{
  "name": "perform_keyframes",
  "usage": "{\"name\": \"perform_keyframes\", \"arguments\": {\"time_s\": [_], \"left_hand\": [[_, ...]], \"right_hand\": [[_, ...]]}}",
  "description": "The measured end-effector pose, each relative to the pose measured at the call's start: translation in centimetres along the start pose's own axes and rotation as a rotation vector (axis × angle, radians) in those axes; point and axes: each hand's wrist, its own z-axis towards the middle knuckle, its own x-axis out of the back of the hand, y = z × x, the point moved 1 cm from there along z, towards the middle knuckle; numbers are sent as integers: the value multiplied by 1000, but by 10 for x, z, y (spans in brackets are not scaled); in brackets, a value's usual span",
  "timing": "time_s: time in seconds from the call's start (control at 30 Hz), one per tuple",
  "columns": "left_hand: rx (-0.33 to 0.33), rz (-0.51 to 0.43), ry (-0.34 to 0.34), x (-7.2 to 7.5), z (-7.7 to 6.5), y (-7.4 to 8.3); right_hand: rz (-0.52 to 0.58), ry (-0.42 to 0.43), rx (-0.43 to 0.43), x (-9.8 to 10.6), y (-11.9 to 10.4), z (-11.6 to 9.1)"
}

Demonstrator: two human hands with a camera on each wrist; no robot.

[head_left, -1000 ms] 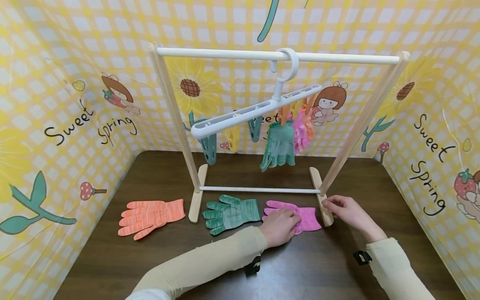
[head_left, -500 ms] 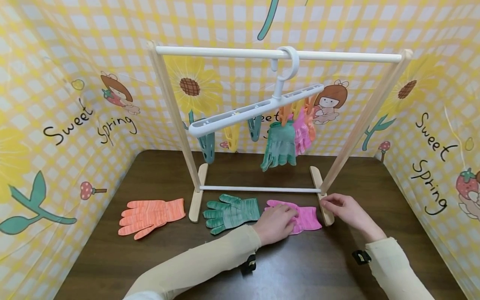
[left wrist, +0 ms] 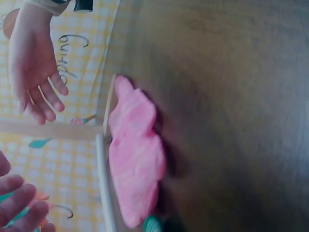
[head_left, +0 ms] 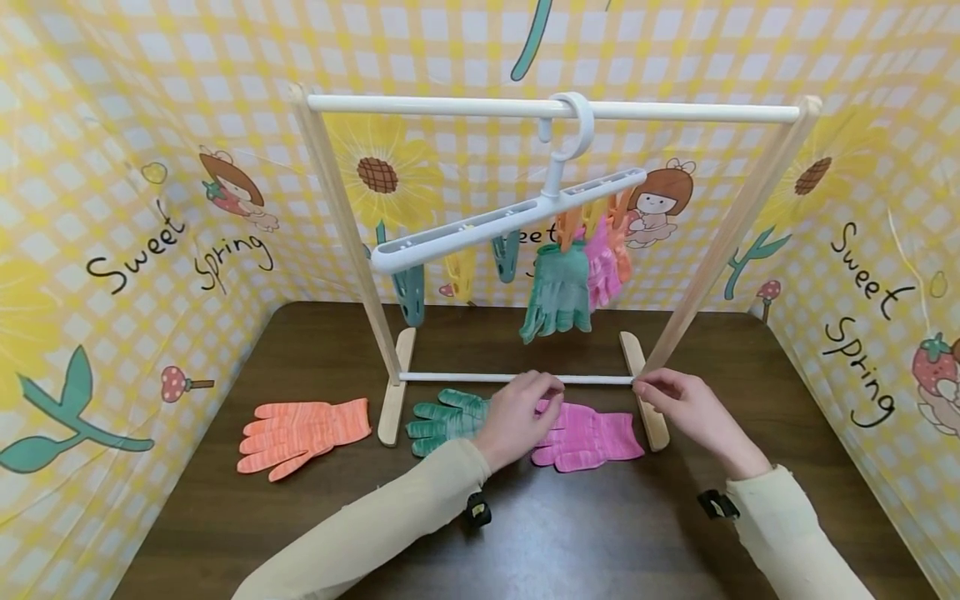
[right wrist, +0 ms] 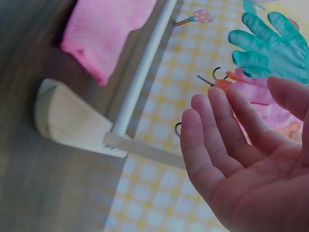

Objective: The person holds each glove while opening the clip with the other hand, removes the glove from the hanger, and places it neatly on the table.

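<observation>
My left hand (head_left: pixel 519 419) is raised over the inner edges of the green glove (head_left: pixel 446 425) and the pink glove (head_left: pixel 592 437), covering part of both. Its fingers (left wrist: pixel 21 205) are loosely bent and hold nothing. Above the foot of the rack's right post hovers my right hand (head_left: pixel 686 408), palm (right wrist: pixel 256 193) and fingers relaxed with nothing in them. The pink glove lies flat on the table with its cuff pointing right. An orange glove (head_left: pixel 303 435) lies at the far left.
A wooden rack with a white top rod (head_left: pixel 442 106) stands behind the gloves. From it hangs a white clip hanger (head_left: pixel 480 235). Green (head_left: pixel 558 287), pink (head_left: pixel 602 271) and orange gloves are clipped on its right half; clothespins (head_left: pixel 408 293) hang bare on the left.
My left hand has come up off the pink glove and shifted left and forward. My right hand has risen slightly from beside the rack's foot. The gloves on the table have stayed put.
</observation>
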Motion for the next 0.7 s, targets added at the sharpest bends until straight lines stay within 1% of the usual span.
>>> {"name": "perform_keyframes", "arguments": {"time_s": [0.1, 0.23, 0.4, 0.53, 0.7], "left_hand": [[-6, -29, 83, 9, 1, -5], [-21, -79, 175, 19, 4, -9], [-32, -122, 267, 29, 9, -11], [-26, -134, 306, 34, 12, -11], [-28, -165, 322, 39, 22, -12]], "right_hand": [[9, 16, 4, 1, -8, 1], [22, 43, 22, 3, -19, 2], [11, 88, 64, 6, -34, 6], [5, 118, 118, 8, -46, 13], [29, 143, 164, 12, -63, 20]]}}
